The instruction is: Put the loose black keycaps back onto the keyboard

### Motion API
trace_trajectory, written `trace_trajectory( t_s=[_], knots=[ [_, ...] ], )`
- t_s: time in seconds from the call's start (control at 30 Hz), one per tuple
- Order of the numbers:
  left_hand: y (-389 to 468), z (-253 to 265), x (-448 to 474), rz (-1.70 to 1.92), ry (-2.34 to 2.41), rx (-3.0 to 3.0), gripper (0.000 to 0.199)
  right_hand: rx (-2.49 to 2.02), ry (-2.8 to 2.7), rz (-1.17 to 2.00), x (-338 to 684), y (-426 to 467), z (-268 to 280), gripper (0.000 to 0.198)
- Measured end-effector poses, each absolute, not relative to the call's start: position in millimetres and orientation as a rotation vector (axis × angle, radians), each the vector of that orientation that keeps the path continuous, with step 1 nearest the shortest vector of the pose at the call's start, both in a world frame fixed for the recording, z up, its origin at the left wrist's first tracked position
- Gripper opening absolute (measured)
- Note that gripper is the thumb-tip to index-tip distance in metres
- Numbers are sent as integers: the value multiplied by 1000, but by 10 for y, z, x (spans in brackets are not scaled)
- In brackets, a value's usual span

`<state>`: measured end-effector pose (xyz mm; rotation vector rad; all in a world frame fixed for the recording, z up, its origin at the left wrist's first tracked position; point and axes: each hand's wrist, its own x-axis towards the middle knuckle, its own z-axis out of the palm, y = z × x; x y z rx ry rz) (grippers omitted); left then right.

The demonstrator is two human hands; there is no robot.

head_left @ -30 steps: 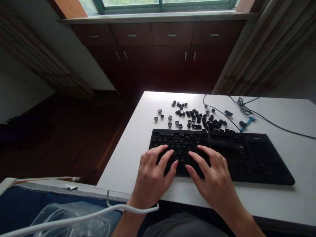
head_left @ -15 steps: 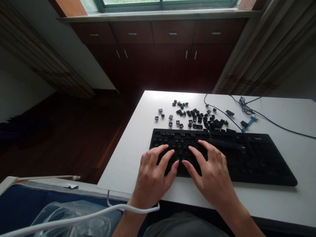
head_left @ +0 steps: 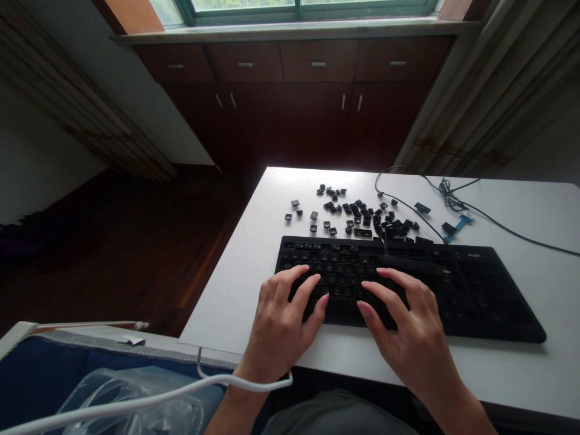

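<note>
A black keyboard [head_left: 489,290] lies on the white table, with keycaps on its left part and few distinct ones toward the right. On its left end rests my left hand [head_left: 283,311], fingers spread and holding nothing. My right hand [head_left: 408,317] is over the middle of the keyboard, its fingers apart and its palm free. A dark long tool with thin wire prongs [head_left: 414,266] lies across the keyboard just beyond the right fingertips. Several loose black keycaps [head_left: 357,208] are scattered behind the keyboard. My palms hide part of its front edge.
A blue tool [head_left: 460,228] lies behind the keyboard beside a black cable [head_left: 507,225]. The white table [head_left: 226,302] ends to my left, above a blue chair-like surface with a clear plastic bag [head_left: 140,399]. A white cable [head_left: 149,399] crosses the lower left.
My right hand has shifted to the right along the keyboard, uncovering keys in the middle. My left hand stays in place, and the loose keycaps lie as before.
</note>
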<state>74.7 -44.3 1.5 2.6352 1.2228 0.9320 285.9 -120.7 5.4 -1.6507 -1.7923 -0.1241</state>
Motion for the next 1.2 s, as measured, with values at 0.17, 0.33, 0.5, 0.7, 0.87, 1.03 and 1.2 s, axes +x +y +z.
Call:
trace_trajectory(
  t_s=[0.17,0.33,0.5,0.7,0.87,1.03,1.2],
  knots=[
    [-435,12,745,923,1229,2642,36,-1638,-1766,-153,2932,-1242,-2,28],
    [-433,19,755,926,1227,2648,36,-1647,-1777,-163,2917,-1271,-56,28],
    [-428,16,761,922,1228,2649,36,-1652,-1786,-154,2912,-1261,-68,27],
    [-435,25,744,860,1230,2680,38,-1688,-1753,-156,2891,-1262,-43,27],
    [-474,53,833,702,1192,2747,47,-1694,-1786,-158,2882,-1261,-9,27],
    [-498,64,1015,648,1245,2746,52,-1626,-1839,-206,2869,-1250,-17,27],
    [-516,54,1011,683,1306,2717,46,-1717,-1831,-138,2767,-1201,45,28]
  ],
)
